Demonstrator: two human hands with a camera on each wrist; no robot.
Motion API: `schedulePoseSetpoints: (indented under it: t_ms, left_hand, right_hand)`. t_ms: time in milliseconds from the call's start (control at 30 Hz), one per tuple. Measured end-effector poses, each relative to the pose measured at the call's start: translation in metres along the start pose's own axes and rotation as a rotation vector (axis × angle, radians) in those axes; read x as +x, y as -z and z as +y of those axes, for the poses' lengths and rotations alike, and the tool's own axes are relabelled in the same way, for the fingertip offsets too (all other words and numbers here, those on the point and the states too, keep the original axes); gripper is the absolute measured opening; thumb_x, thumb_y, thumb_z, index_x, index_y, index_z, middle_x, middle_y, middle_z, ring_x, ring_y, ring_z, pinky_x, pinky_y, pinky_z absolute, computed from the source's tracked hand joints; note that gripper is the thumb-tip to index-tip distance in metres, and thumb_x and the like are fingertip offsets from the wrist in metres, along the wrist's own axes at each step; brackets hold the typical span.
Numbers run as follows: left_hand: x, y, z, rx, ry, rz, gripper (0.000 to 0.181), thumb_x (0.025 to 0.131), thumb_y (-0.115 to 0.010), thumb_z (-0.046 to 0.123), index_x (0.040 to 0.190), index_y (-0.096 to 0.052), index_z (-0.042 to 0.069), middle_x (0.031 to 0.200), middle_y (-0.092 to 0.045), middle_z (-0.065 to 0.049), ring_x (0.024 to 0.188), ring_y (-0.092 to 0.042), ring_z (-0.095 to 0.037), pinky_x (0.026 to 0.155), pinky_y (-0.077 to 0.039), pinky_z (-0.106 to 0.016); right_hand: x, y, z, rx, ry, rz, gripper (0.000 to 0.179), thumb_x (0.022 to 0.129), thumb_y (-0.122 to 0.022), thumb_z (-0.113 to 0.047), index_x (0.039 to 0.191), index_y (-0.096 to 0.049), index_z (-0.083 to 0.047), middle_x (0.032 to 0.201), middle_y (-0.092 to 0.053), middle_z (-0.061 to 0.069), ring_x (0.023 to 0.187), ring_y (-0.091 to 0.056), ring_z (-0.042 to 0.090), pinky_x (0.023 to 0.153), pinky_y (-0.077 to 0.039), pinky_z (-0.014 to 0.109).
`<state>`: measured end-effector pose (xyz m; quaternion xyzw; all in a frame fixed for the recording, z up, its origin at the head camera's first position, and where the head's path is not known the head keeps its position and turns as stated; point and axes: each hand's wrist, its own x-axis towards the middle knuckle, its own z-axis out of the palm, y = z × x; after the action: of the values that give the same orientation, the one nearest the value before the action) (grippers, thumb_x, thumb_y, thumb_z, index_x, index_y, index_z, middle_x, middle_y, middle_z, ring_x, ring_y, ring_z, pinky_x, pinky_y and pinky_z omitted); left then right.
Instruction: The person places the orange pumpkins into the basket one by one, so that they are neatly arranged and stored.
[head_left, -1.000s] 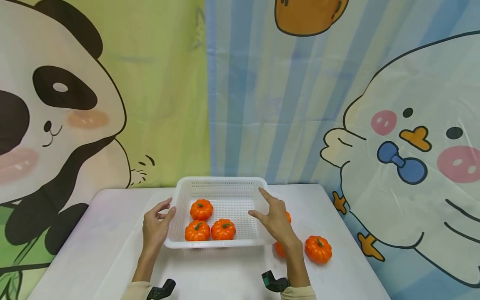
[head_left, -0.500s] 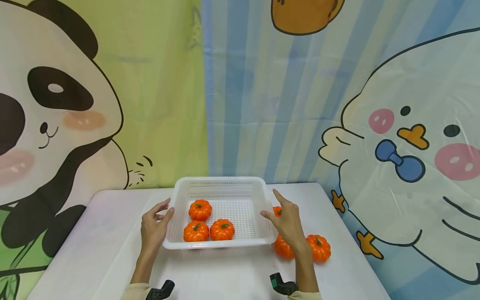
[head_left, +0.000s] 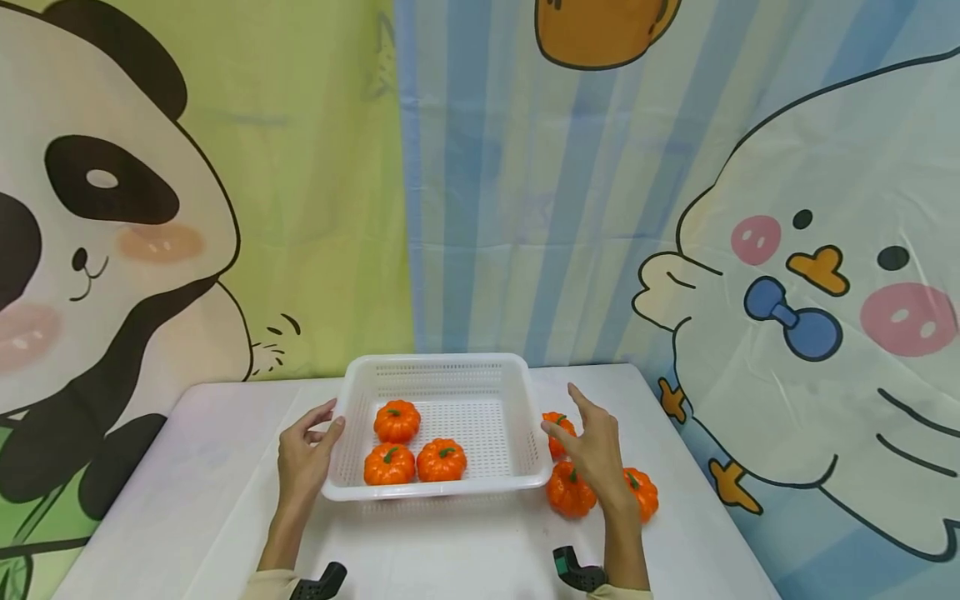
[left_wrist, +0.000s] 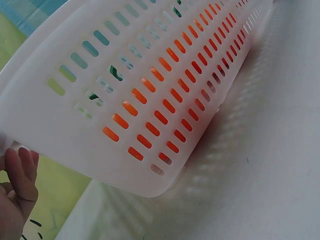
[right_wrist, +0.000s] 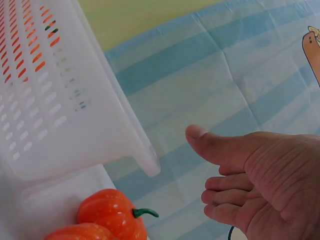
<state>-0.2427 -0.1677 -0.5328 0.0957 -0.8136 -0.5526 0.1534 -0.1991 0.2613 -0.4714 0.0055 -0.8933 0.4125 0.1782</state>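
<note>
A white plastic basket (head_left: 438, 490) with slotted walls stands on the table, bearing three small orange pumpkins: one at the back (head_left: 397, 422), one front left (head_left: 389, 464) and one front right (head_left: 442, 460). At its left end my left hand (head_left: 306, 458) pinches the rim; the left wrist view shows those fingers (left_wrist: 22, 175) at the rim's corner. My right hand (head_left: 597, 450) hovers apart from the basket's right end, thumb and fingers spread and holding nothing. Beneath and around it lie three more pumpkins, one behind (head_left: 557, 427), one in front (head_left: 570, 492) and one partly hidden by the wrist (head_left: 642, 493).
The white table (head_left: 450, 550) runs back to a printed curtain (head_left: 480, 208) showing a panda and a white chick. Each wrist carries a small black device, the right one (head_left: 579, 571) close over the table.
My right hand has moved right, from above the basket's right end to over the loose pumpkins, uncovering more of two of them. The left hand stays at the rim. The view shifts slightly.
</note>
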Motion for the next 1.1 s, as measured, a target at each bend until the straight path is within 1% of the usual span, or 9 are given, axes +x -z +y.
schedulePoseSetpoints:
  t_ms: [233, 333, 433, 600, 700, 800, 900, 1100]
  left_hand:
    - [-0.001, 0.001, 0.001, 0.004, 0.003, 0.0, 0.042, 0.106, -0.073, 0.031, 0.146, -0.071, 0.018, 0.136, -0.072, -0.012, 0.087, -0.059, -0.002, 0.075, -0.045, -0.019]
    - [-0.001, 0.001, 0.002, 0.004, 0.002, -0.001, 0.042, 0.106, -0.073, 0.031, 0.146, -0.071, 0.018, 0.136, -0.072, -0.012, 0.087, -0.06, -0.003, 0.075, -0.045, -0.019]
    - [-0.001, 0.001, 0.003, 0.003, 0.002, -0.003, 0.043, 0.106, -0.072, 0.032, 0.146, -0.071, 0.017, 0.136, -0.072, -0.012, 0.088, -0.06, -0.004, 0.075, -0.046, -0.019]
    - [-0.001, 0.001, 0.002, 0.0, 0.007, -0.004, 0.043, 0.106, -0.072, 0.031, 0.146, -0.071, 0.017, 0.136, -0.072, -0.013, 0.087, -0.06, -0.004, 0.075, -0.046, -0.019]
    - [-0.001, 0.0, 0.001, -0.001, 0.007, 0.0, 0.042, 0.106, -0.072, 0.031, 0.146, -0.071, 0.016, 0.136, -0.072, -0.013, 0.087, -0.06, -0.004, 0.074, -0.047, -0.018]
    - [0.0, 0.0, 0.001, -0.002, 0.006, 0.003, 0.042, 0.106, -0.072, 0.03, 0.146, -0.071, 0.016, 0.135, -0.072, -0.013, 0.086, -0.06, -0.004, 0.074, -0.047, -0.018]
    - [0.0, 0.0, 0.001, -0.003, 0.006, 0.003, 0.042, 0.106, -0.072, 0.03, 0.146, -0.071, 0.016, 0.135, -0.072, -0.013, 0.087, -0.06, -0.004, 0.074, -0.047, -0.018]
    - [0.0, -0.001, 0.0, -0.002, -0.001, 0.008, 0.042, 0.106, -0.072, 0.029, 0.146, -0.071, 0.016, 0.135, -0.072, -0.014, 0.086, -0.06, -0.004, 0.074, -0.046, -0.018]
  right_hand:
    - [-0.001, 0.004, 0.014, -0.016, -0.016, 0.001, 0.08, 0.093, -0.088, -0.015, 0.159, -0.048, 0.007, 0.163, -0.051, 0.026, 0.151, -0.05, 0.048, 0.118, -0.043, 0.067]
    - [-0.001, 0.004, 0.018, -0.03, -0.019, 0.0, 0.08, 0.093, -0.088, -0.016, 0.159, -0.048, 0.007, 0.162, -0.052, 0.027, 0.15, -0.051, 0.048, 0.118, -0.043, 0.067]
    - [-0.001, 0.004, 0.022, -0.047, -0.028, -0.005, 0.078, 0.094, -0.086, -0.014, 0.158, -0.048, 0.01, 0.161, -0.052, 0.028, 0.151, -0.05, 0.049, 0.119, -0.042, 0.067]
    - [-0.005, 0.002, 0.027, -0.067, -0.112, -0.029, 0.078, 0.094, -0.085, -0.011, 0.158, -0.046, 0.01, 0.164, -0.047, 0.028, 0.153, -0.045, 0.05, 0.12, -0.039, 0.069]
    - [-0.006, 0.001, 0.029, -0.066, -0.165, -0.054, 0.083, 0.094, -0.087, -0.013, 0.161, -0.043, 0.009, 0.166, -0.045, 0.028, 0.155, -0.042, 0.051, 0.12, -0.038, 0.069]
    - [-0.007, -0.001, 0.031, -0.056, -0.195, -0.077, 0.087, 0.093, -0.088, -0.016, 0.162, -0.041, 0.009, 0.167, -0.044, 0.029, 0.156, -0.041, 0.051, 0.12, -0.038, 0.069]
    - [-0.006, -0.004, 0.035, -0.05, -0.208, -0.092, 0.089, 0.093, -0.089, -0.019, 0.162, -0.041, 0.009, 0.167, -0.043, 0.03, 0.156, -0.042, 0.051, 0.119, -0.039, 0.068]
    - [-0.004, -0.01, 0.042, -0.089, -0.205, -0.099, 0.086, 0.092, -0.089, -0.019, 0.158, -0.043, 0.013, 0.162, -0.047, 0.034, 0.152, -0.044, 0.055, 0.115, -0.042, 0.067]
